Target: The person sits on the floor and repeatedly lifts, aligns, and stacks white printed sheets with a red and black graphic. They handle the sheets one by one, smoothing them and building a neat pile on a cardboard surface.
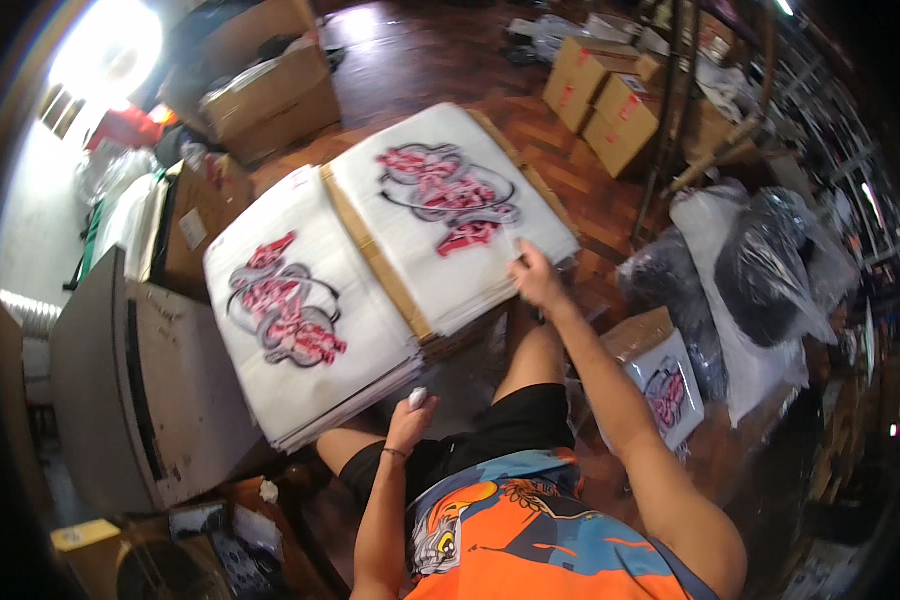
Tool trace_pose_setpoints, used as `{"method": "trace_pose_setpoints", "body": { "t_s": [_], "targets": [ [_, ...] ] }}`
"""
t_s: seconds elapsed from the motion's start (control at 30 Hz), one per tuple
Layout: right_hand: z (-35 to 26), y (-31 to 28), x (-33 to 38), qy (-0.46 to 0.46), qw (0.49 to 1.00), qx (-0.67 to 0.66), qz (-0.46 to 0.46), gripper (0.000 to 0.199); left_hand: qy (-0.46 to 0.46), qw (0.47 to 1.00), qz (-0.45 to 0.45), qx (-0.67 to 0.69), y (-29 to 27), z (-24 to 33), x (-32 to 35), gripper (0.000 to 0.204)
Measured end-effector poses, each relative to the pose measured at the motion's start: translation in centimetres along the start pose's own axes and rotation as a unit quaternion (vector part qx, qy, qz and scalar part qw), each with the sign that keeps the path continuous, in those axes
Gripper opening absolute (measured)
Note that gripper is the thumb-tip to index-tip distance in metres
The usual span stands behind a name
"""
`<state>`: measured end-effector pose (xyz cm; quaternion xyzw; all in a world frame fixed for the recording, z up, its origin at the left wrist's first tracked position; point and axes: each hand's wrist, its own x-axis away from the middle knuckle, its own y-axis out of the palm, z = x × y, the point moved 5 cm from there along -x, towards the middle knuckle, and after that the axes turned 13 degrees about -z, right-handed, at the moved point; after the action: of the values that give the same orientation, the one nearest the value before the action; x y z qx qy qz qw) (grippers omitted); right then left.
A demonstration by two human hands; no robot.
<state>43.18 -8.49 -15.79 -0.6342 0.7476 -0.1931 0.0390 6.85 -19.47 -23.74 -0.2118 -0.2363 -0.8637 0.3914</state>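
Two stacks of white printed sheets lie side by side in front of me. Each top sheet, on the left stack [270, 390] and on the right stack [370, 180], carries a red, black and grey graphic. My right hand [538, 282] is closed in a pinch over the near right corner of the right stack. What its fingertips grip, if anything, is too small to make out. My left hand [408, 424] is closed around a small whitish object [418, 398] just off the near edge of the left stack. The object's kind does not show.
Brown cardboard [370, 250] shows between and under the stacks. A grey panel [100, 380] stands at the left. Cartons [620, 120] and an open box [275, 100] sit farther back. Plastic-wrapped bundles [760, 270] and a bagged printed sheet [675, 390] lie at the right.
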Motion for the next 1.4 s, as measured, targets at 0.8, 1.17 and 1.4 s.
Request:
{"method": "trace_pose_setpoints", "body": {
  "t_s": [0.8, 1.17, 1.4],
  "targets": [
    [-1.7, -4.1, -9.2, 0.019, 0.895, 0.425, 0.135, 0.088, 0.013, 0.993, 0.03, -0.111, -1.0, -0.7, 0.5, 0.029],
    [1.9, -7.7, -8.4, 0.016, 0.919, 0.362, 0.154, 0.078, -0.049, 0.996, 0.051, -0.055, -1.3, -0.5, -0.5, 0.027],
    [1.0, -7.3, -10.5, 0.188, 0.955, 0.221, 0.057, 0.118, -0.058, 0.997, 0.041, -0.014, -0.5, -0.3, -0.1, 0.027]
  ]
}}
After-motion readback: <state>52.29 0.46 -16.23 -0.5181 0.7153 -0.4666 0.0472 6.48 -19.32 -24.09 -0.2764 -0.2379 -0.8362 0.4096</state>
